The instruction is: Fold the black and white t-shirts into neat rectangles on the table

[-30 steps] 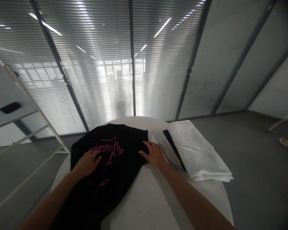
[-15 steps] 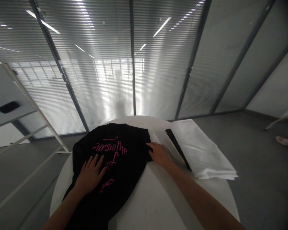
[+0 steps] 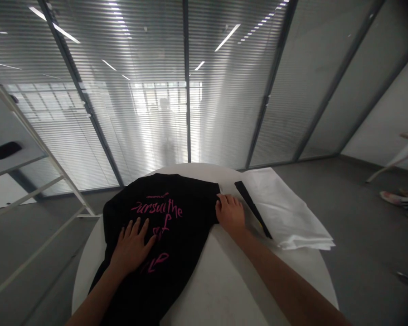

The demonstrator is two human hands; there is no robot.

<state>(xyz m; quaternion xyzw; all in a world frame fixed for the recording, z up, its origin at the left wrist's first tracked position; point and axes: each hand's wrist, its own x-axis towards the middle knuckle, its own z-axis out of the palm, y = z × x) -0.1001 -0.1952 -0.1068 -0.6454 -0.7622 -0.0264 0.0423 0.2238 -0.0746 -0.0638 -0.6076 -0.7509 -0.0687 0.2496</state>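
Note:
A black T-shirt (image 3: 187, 199) with pink lettering lies spread on a round white table (image 3: 221, 280), its lower part hanging over the near edge. My left hand (image 3: 133, 246) rests flat on the shirt's print, fingers spread. My right hand (image 3: 230, 212) lies flat at the shirt's right edge, fingers stretched out over the fabric border. Neither hand grips anything.
A folded white cloth stack (image 3: 285, 213) sits on the table's right side, with a dark flat strip (image 3: 252, 207) along its left edge. A white metal frame (image 3: 37, 181) stands to the left. Glass walls with blinds rise behind. Someone's shoes (image 3: 399, 198) show at far right.
My right hand slid rightward along the shirt's edge, drawing the fabric wider. My left hand moved down the print toward me. The shirt lies flatter and more spread.

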